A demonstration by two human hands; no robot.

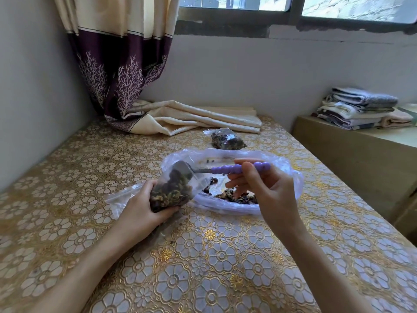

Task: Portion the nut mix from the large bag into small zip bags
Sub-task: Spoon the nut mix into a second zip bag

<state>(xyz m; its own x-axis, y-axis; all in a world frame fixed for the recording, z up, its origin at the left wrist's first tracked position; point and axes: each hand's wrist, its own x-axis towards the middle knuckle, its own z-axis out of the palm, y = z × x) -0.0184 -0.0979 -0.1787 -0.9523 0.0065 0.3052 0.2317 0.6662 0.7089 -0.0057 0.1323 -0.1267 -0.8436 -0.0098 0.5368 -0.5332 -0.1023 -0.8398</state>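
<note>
Small clear zip bag [171, 190] half full of brown nuts, tilted, mouth up and right, in left hand [144, 206] grip. Purple-handled metal spoon [225, 169] lying sideways, bowl in bag mouth, pinched by right hand [266, 188]. Big clear plastic bag [291, 177] open on flowery bench [203, 256].

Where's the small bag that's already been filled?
In the head view, the filled small zip bag lies on the table just beyond the large bag, near the folded curtain.
</note>
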